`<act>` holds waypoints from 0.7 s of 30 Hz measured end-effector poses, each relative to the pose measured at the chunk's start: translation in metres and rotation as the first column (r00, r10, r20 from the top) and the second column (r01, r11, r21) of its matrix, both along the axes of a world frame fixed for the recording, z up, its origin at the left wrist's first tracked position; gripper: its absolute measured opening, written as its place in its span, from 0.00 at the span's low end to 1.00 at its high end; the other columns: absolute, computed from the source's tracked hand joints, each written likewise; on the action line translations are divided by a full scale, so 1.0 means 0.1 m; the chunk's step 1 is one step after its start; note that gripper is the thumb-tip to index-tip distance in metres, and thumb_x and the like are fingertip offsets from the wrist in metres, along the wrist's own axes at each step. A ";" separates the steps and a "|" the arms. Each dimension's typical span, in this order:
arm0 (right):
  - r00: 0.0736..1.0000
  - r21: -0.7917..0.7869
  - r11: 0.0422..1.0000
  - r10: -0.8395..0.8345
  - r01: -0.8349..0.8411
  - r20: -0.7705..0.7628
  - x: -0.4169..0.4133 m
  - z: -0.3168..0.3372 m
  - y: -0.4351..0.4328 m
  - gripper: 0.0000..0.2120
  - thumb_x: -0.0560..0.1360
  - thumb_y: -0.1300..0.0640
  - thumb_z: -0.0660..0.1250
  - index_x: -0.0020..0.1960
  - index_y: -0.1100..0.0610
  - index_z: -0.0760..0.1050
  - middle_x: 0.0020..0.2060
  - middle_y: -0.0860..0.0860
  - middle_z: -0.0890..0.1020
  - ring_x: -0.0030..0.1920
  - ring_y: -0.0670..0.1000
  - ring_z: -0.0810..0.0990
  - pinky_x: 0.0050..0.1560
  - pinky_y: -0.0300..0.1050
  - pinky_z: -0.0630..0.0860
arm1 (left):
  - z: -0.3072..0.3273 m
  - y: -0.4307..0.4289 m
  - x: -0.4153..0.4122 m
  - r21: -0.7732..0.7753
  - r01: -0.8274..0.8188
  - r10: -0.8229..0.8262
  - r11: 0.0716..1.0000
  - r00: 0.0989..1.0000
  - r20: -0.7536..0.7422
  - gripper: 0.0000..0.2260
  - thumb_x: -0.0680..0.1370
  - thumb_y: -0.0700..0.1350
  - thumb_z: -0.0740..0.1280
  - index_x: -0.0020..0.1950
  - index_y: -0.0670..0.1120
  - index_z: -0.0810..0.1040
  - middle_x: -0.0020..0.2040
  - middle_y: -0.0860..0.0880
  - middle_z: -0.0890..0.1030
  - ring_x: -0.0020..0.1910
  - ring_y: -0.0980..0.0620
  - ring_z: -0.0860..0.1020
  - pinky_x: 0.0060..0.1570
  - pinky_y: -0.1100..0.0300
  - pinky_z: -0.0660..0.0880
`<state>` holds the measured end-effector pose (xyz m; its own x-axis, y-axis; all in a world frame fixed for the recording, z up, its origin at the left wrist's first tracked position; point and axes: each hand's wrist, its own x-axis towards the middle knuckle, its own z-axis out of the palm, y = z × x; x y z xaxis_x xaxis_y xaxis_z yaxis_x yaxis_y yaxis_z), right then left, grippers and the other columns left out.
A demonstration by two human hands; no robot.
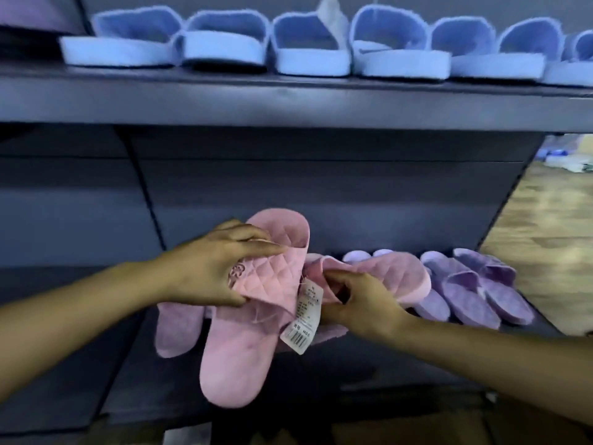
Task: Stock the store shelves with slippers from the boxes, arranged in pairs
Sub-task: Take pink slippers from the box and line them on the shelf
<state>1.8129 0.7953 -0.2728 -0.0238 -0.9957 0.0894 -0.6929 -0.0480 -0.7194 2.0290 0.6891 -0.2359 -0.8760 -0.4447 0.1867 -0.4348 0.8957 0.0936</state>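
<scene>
Pink slipper (237, 358) was over the front of the lower shelf (417, 364), heel toward the camera, toe lifted up and back. Left grip (208, 268) clasped its quilted strap, fingers over the top, thumb under the edge. Second pink slipper (401, 268) lay just beside it on the right, touching at the straps, lying crosswise. Right grip (362, 303) was curled round that slipper's strap, fingertips tucked into the opening. A white barcode tag (301, 316) hung between the two slippers. More pink slippers (176, 329) lay flat on the shelf under the held ones, mostly covered; count unclear. Lilac slippers (475, 290) sat in overlapping pairs at the right end of the same shelf, near the second pink slipper. Upper shelf (288, 97) carried a row of blue slippers (305, 46), heels facing out, side by side and touching. Wood-look floor (545, 236) showed past the shelf's right end. Frame blurred.
</scene>
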 end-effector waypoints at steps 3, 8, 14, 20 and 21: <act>0.994 0.042 0.999 -0.019 0.014 0.110 0.65 -0.15 -0.29 0.10 0.72 0.55 0.70 0.49 0.60 0.75 0.38 0.47 0.79 0.36 0.41 0.74 0.37 0.23 0.68 | -0.14 -0.15 0.72 0.047 -0.166 0.168 0.985 0.984 -0.051 0.36 0.61 0.49 0.72 0.69 0.58 0.67 0.66 0.56 0.70 0.64 0.62 0.60 0.62 0.80 0.50; 0.916 0.180 0.983 -0.092 0.022 0.390 1.80 -0.32 -0.72 0.10 0.70 0.65 0.70 0.41 0.54 0.71 0.35 0.49 0.76 0.38 0.48 0.75 0.38 0.29 0.72 | -0.25 -0.37 1.99 0.133 -0.413 0.413 0.901 0.910 0.027 0.36 0.68 0.44 0.74 0.70 0.61 0.61 0.70 0.58 0.63 0.69 0.58 0.58 0.64 0.75 0.52; 0.718 0.317 0.940 -0.307 0.126 0.624 2.98 -0.57 -1.21 0.09 0.72 0.60 0.67 0.50 0.55 0.70 0.40 0.48 0.73 0.49 0.52 0.74 0.56 0.44 0.69 | -0.55 -0.62 3.01 0.135 -0.594 0.577 0.793 0.803 0.146 0.35 0.70 0.42 0.71 0.72 0.60 0.60 0.72 0.55 0.61 0.70 0.54 0.56 0.69 0.65 0.58; 0.627 0.422 0.903 -0.377 0.084 0.682 3.64 -0.78 -1.61 0.29 0.67 0.53 0.67 0.66 0.58 0.68 0.60 0.53 0.75 0.59 0.55 0.73 0.66 0.52 0.68 | -1.06 -0.88 3.33 0.177 -0.622 0.608 0.763 0.783 0.129 0.33 0.72 0.43 0.70 0.73 0.56 0.60 0.73 0.54 0.59 0.72 0.52 0.55 0.69 0.65 0.53; 0.592 0.440 0.897 -0.377 0.041 0.712 3.65 -0.84 -1.64 0.26 0.65 0.50 0.68 0.61 0.57 0.71 0.58 0.53 0.76 0.57 0.55 0.75 0.64 0.51 0.68 | -1.13 -0.94 3.33 0.175 -0.616 0.604 0.768 0.787 0.122 0.32 0.73 0.45 0.70 0.73 0.55 0.61 0.73 0.53 0.60 0.73 0.51 0.55 0.68 0.66 0.51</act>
<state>2.1776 0.6309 -0.3565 -0.1273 -0.9050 -0.4059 0.1667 0.3839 -0.9082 2.3622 0.5953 -0.3493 -0.4134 -0.9105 -0.0019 -0.8932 0.4051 0.1954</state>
